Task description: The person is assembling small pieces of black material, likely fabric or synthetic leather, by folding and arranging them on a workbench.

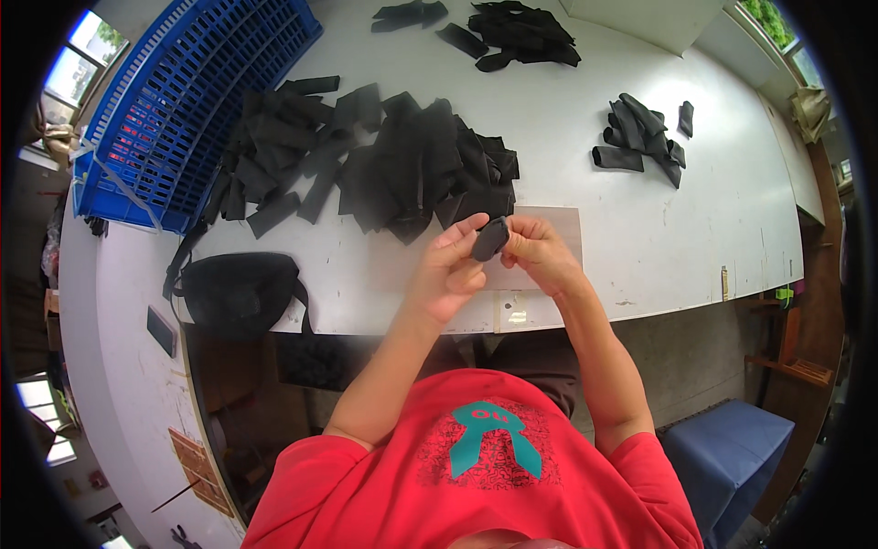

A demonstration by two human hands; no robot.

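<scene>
A small black fabric piece (491,240), curled into a tube-like shape, is held up between my two hands above the front of the white table. My left hand (449,265) pinches its left side, with the lower fingers curled. At its right edge, my right hand (540,252) grips it between thumb and fingers. Just beyond my hands lies a large heap of flat black fabric pieces (425,165). Another heap of narrower black strips (279,142) spreads to its left.
A blue plastic crate (197,101) stands tilted at the far left. Nearer me is a black bag (240,291) with a strap, and a phone (162,331) beyond its left. More black pieces lie in piles at the back (526,35) and right (640,133). A blue-covered stool (727,462) stands lower right.
</scene>
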